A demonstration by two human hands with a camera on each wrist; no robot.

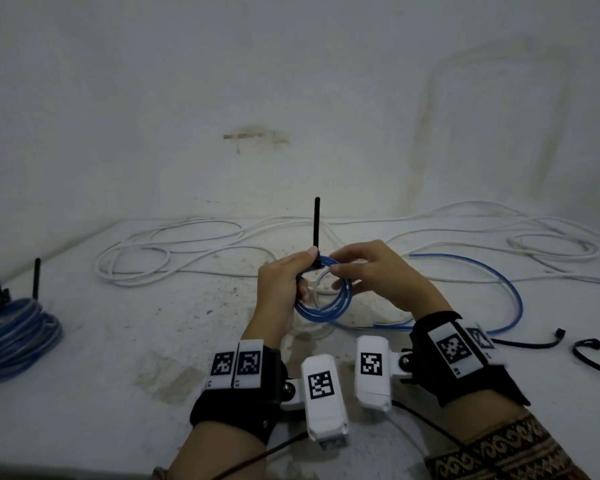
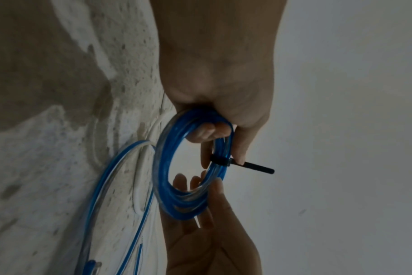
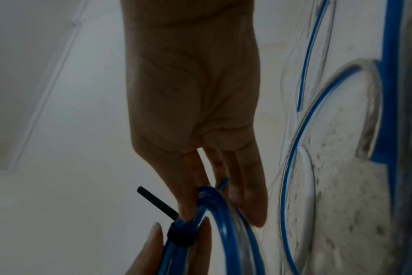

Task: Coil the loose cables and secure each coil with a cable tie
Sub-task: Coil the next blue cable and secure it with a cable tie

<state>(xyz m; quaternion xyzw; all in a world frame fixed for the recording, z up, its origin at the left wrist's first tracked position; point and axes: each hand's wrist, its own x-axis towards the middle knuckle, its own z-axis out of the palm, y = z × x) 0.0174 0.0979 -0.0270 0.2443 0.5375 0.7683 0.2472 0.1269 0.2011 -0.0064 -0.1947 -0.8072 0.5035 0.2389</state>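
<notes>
1. Pale, speckled flooring (image 1: 194, 323) against a stained white wall is seen, and the small blue coil (image 1: 326, 292) is held just above it, between both hands.
2. The coil is judged light and springy; its smooth tubing is likely to slip and unwind, so it is best gripped at the black cable tie (image 1: 316, 233), where the loops are bunched.
3. The left hand (image 1: 281, 289) is curled round the coil beside the tie; the right hand (image 1: 371, 275) pinches the coil's opposite side.
4. Several translucent blue loops are bound by the tie, whose tail stands upright.
5. White cable (image 1: 174, 247) lies loose beyond the coil; a larger tied blue coil (image 1: 14, 334) lies well to its left.
</notes>
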